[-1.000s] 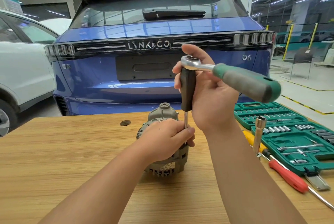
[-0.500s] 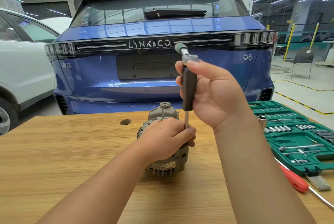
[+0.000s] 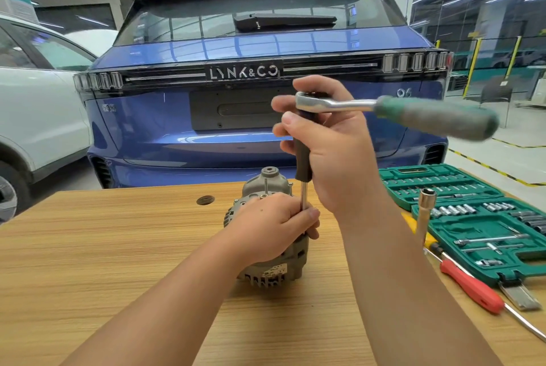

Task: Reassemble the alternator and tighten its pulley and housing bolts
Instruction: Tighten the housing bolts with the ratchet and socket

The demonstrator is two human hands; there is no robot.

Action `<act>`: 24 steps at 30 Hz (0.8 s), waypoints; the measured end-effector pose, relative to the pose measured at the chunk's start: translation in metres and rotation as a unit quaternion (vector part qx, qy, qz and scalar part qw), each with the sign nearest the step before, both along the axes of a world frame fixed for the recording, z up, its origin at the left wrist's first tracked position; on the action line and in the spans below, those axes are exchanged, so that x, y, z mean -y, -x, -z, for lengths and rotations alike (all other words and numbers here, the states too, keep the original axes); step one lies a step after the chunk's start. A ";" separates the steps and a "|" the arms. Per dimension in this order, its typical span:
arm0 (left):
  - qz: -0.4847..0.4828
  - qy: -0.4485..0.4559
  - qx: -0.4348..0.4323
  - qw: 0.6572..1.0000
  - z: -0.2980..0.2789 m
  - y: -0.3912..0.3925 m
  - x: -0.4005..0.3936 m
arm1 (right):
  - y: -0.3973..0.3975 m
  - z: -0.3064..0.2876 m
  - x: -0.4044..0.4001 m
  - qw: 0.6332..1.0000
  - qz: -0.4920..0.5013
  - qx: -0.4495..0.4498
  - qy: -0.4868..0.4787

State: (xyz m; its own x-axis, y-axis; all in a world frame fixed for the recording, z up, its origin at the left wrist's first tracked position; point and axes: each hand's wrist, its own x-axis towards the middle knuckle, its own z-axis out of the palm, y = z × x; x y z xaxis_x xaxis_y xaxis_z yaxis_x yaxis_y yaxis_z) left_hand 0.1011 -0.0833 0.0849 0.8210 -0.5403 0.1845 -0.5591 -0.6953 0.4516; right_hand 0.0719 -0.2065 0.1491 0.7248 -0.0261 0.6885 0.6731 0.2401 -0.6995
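Housing bolt: left hand [image 3: 273, 225] grips alternator [image 3: 267, 250] and shaft, right hand [image 3: 334, 155] wraps the ratchet [image 3: 384, 111] extension; keep it plumb.

Two arms come up from the bottom of the picture, one on each side. Both arms are bare all the way down to the edge, so no sleeve shows. The left hand [image 3: 270, 225] has no glove, no ring and no watch. The right hand [image 3: 334, 152] is bare too, with nothing on the wrist. The nails are short and plain, and one thumb nail on the left hand shows well. The left hand has a few tiny dark dots on its back. The right arm looks bigger, as it is closer to the camera.
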 end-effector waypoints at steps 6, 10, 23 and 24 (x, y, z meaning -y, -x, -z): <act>-0.002 0.013 -0.015 1.000 0.000 0.000 -0.002 | 0.001 -0.007 -0.003 0.999 -0.031 0.011 0.015; 0.000 0.016 -0.018 1.000 0.000 0.000 -0.001 | -0.004 -0.012 0.007 0.987 -0.140 -0.046 -0.065; 0.009 -0.003 0.000 1.000 0.000 -0.001 -0.002 | -0.002 -0.008 0.010 0.981 -0.012 -0.154 -0.120; 0.008 -0.001 0.000 1.000 0.000 -0.001 -0.001 | -0.001 -0.009 0.018 0.972 -0.092 -0.170 -0.135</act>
State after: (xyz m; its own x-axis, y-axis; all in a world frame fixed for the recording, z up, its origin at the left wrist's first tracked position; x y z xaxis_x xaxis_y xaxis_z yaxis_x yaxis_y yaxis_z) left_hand 0.1021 -0.0822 0.0853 0.8124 -0.5538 0.1827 -0.5699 -0.6873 0.4504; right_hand 0.0729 -0.2248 0.1584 0.9185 -0.0204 0.3948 0.3423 0.5407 -0.7685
